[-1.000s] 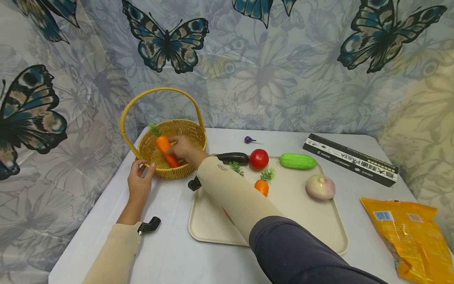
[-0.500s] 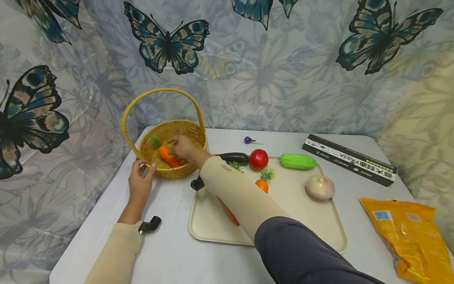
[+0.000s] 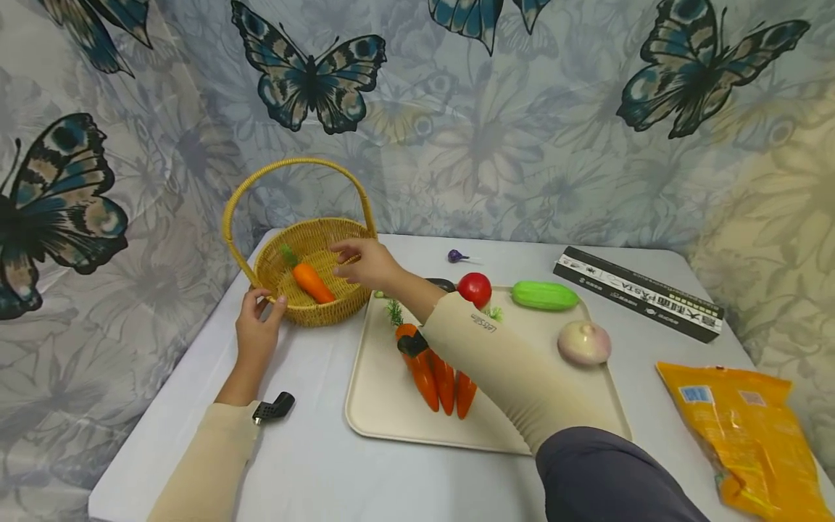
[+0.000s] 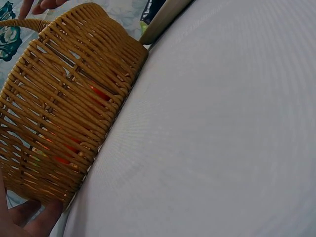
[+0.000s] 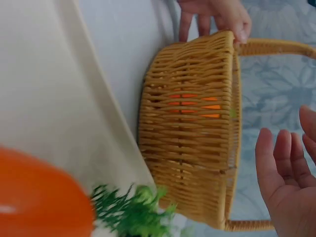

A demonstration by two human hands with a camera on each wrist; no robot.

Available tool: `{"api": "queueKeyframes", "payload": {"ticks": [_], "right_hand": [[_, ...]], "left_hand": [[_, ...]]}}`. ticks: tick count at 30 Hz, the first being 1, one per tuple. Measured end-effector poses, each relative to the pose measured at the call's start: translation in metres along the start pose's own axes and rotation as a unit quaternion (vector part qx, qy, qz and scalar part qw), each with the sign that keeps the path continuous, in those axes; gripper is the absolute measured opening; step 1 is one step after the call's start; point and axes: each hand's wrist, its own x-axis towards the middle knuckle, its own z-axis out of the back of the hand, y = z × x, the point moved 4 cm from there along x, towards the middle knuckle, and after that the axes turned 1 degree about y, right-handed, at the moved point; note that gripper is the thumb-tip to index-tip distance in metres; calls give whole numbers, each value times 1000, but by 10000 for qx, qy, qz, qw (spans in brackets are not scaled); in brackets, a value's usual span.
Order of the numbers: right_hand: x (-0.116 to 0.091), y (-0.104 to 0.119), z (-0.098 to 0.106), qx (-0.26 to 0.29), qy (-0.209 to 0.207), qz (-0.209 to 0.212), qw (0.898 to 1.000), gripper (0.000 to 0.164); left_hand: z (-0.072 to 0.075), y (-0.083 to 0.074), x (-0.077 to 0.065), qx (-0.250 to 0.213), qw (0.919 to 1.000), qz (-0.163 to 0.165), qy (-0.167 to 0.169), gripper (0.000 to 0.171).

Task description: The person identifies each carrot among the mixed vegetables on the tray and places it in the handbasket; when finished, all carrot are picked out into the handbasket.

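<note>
A yellow wicker basket (image 3: 320,315) with a tall handle stands at the left of the table, one orange carrot (image 3: 313,283) lying inside. My left hand (image 3: 256,330) grips its near left rim, thumb and fingers on the weave, also seen in the right wrist view (image 5: 217,17). Over the basket's right rim, my right hand (image 3: 372,264) is raised with relaxed fingers and nothing in them. The right wrist view shows those fingers (image 5: 282,153) apart from the wicker. Three more carrots (image 3: 443,377) lie side by side on the beige tray (image 3: 385,417), partly hidden by my right wrist camera and sleeve.
Also on the tray are a tomato (image 3: 475,290), a partly hidden eggplant (image 3: 440,283), a green cucumber (image 3: 544,296) and a pale purple onion (image 3: 585,343). Behind it lies a lollipop (image 3: 455,256). A black pasta box (image 3: 639,293) and orange bag (image 3: 744,435) lie right.
My right hand has let go of the carrot, which now lies in the basket, and has moved right to the rim. The left hand keeps its grip.
</note>
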Motion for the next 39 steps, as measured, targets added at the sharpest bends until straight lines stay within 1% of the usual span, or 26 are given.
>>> {"api": "queueKeyframes", "payload": {"ticks": [4, 8, 12, 15, 20, 25, 28, 33, 35, 39], "right_hand": [[-22, -5, 14, 104, -9, 74, 9999, 45], [-44, -16, 26, 122, -167, 116, 9997, 44], [-69, -29, 42, -268, -401, 64, 9988, 41], [-87, -38, 55, -537, -551, 20, 9970, 39], [-118, -45, 71, -1028, -859, -64, 9910, 38], [-144, -51, 77, -1522, -990, -59, 9834, 43], [-160, -55, 79, -1621, -1083, -28, 9808, 44], [-188, -63, 82, -1673, -1422, -132, 9755, 41], [-199, -66, 82, -1729, -1547, -130, 9726, 41], [-217, -70, 83, -1938, -1849, -73, 9634, 41]], "left_hand": [[-2, -2, 2, 42, 10000, 1, -40, 42], [-1, 0, 1, 167, 9998, 108, -83, 43], [-2, 0, 0, 206, 9997, 141, -36, 45], [-3, 0, 0, 203, 9997, 107, 23, 47], [-3, 0, -1, 223, 9996, 166, 91, 49], [-2, -1, -4, 238, 9995, 223, 57, 48], [-2, -1, -5, 244, 9994, 233, 52, 47], [-2, 0, -7, 323, 9990, 288, 77, 47], [-2, 0, -7, 329, 9991, 253, 77, 47], [-2, -1, -5, 329, 9994, 114, 42, 46]]}}
